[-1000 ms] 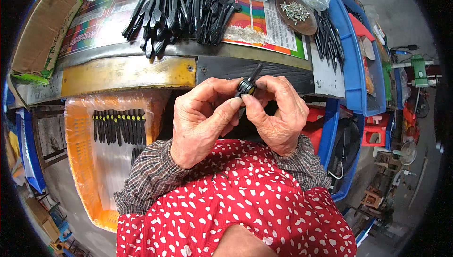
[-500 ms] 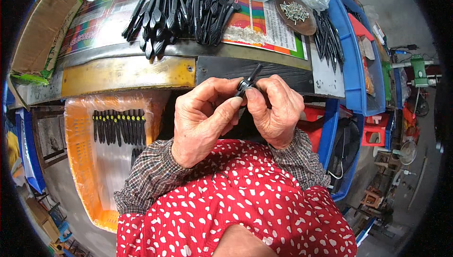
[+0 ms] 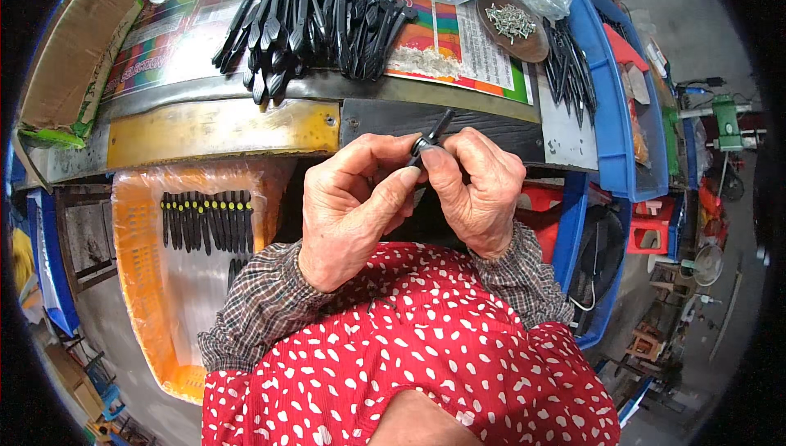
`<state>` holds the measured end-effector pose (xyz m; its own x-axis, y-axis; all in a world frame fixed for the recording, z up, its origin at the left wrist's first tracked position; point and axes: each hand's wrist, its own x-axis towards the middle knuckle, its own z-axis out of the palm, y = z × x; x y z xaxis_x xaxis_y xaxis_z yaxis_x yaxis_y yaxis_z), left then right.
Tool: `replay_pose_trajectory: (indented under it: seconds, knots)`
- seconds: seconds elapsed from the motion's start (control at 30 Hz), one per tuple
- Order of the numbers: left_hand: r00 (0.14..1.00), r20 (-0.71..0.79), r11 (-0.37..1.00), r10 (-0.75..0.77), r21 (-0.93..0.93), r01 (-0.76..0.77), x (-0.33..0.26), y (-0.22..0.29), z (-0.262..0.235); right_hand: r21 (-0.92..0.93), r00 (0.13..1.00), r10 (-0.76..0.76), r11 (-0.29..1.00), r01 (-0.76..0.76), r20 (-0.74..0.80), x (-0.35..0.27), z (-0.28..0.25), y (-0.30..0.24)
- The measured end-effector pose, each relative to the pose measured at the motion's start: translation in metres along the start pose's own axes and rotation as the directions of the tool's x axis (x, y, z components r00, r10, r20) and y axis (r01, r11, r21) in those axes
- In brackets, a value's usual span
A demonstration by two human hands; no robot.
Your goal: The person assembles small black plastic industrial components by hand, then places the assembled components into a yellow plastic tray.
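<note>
Just in front of the table edge, my left hand and my right hand are closed on a slim black plastic piece. It tilts up to the right, with a rounded, ring-like part at the middle between my thumbs. My left thumb and fingers pinch its lower end; the right thumb presses against the middle. Fingers hide much of it, so its exact kind is not clear. Beyond my hands lies a heap of black plastic pieces, and farther right a round brown dish bears small silvery screws.
Slender pointed black pieces lie beside a blue bin. At lower left, an orange basket lined with plastic holds a row of black pieces with yellow dots. A cardboard box stands far left.
My right thumb and fingers have shifted slightly at the middle of the black piece. My left hand keeps nearly the same place and grip.
</note>
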<state>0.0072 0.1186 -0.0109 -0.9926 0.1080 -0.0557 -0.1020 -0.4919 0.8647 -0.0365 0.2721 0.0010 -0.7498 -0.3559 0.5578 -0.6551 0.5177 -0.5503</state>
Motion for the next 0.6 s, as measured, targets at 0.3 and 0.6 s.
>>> replay_pose_trajectory:
  seconds: [0.3,0.6]
  knots:
    - [1.000,-0.018,1.000,-0.019,-0.015,0.019,0.0002,0.0010,0.0009,0.155,0.980,0.169,0.976,-0.152,-0.109,-0.0028,0.0046,-0.0024]
    - [1.000,-0.004,1.000,0.009,-0.023,-0.009,-0.0009,0.0002,0.0034,0.350,0.947,0.298,0.880,-0.321,0.119,-0.0051,-0.0006,-0.0043]
